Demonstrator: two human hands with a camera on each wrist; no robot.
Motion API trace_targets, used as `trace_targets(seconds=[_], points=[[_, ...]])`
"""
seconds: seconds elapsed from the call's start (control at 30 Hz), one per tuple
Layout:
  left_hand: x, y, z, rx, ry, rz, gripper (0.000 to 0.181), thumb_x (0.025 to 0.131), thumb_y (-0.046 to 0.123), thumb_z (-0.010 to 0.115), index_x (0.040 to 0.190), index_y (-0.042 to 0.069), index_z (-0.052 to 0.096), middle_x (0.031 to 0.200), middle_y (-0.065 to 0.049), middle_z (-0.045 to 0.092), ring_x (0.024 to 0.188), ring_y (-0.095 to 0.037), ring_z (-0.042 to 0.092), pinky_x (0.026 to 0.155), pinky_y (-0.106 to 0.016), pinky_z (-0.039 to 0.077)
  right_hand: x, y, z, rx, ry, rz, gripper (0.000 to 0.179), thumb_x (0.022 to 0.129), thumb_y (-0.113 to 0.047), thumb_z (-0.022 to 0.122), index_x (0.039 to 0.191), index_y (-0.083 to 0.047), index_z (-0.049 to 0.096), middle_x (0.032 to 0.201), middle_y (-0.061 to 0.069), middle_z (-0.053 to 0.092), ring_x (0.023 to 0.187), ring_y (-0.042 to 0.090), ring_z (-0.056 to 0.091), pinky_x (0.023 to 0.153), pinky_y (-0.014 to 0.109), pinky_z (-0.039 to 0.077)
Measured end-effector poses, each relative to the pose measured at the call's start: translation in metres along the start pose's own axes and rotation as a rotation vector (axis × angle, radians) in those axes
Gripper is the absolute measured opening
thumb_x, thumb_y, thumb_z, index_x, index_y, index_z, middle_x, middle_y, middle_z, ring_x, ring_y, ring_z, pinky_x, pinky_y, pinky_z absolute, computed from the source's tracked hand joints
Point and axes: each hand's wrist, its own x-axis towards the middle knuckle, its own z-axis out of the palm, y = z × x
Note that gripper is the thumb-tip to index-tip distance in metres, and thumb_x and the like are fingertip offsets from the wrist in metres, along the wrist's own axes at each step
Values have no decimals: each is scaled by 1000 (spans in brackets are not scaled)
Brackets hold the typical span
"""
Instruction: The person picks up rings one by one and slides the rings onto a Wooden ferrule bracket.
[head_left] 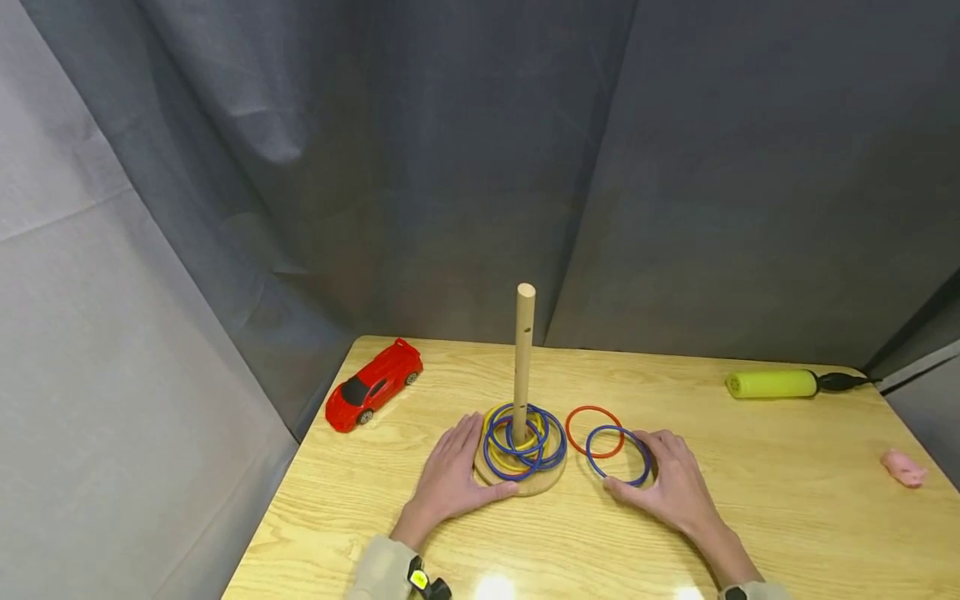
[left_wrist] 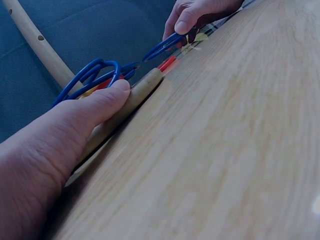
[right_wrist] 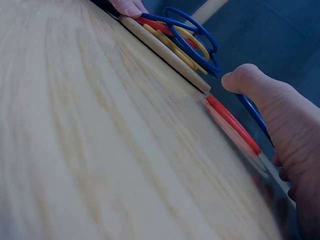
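My left hand [head_left: 450, 483] holds the round wooden base [head_left: 534, 487] of a ring toss stand, its thumb along the near rim and its fingers on the left side. From the base rises an upright wooden peg [head_left: 523, 358]. Around its foot lie several blue rings [head_left: 562, 446] and yellow ones, loosely stacked, with some red showing among them. To the right, my right hand [head_left: 671, 483] pinches a blue ring [left_wrist: 162, 46] between thumb and fingers. That ring is held above the table and overlaps a red ring [head_left: 592, 407] in the head view; the red ring lies flat beside the base.
A red toy car [head_left: 375, 386] sits at the table's back left corner. Toward the back right lies a yellow-green hand pump [head_left: 772, 384] with a black nozzle. Near the right edge is a small pink toy [head_left: 903, 468]. Grey curtains [head_left: 465, 167] hang behind the wooden table [head_left: 570, 558].
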Motion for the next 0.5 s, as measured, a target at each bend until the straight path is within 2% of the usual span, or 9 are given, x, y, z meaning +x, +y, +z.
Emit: trace_targets(seconds=[0.27, 0.5], points=[[1, 0, -1, 1, -7, -9, 131, 76, 99, 46, 167, 8, 22, 173, -8, 25, 160, -25, 19, 129, -44, 23, 15, -15, -14, 1, 36, -78, 83, 58, -49, 98, 121, -2, 70, 101, 6, 62, 93, 19, 49, 75, 40, 42], [2, 1, -1, 5, -1, -5, 131, 76, 99, 46, 167, 8, 23, 172, -8, 26, 160, -26, 21, 129, -44, 24, 27, -30, -31, 18, 1, -79, 80, 63, -46, 99, 123, -2, 68, 103, 6, 61, 99, 16, 48, 72, 38, 49]])
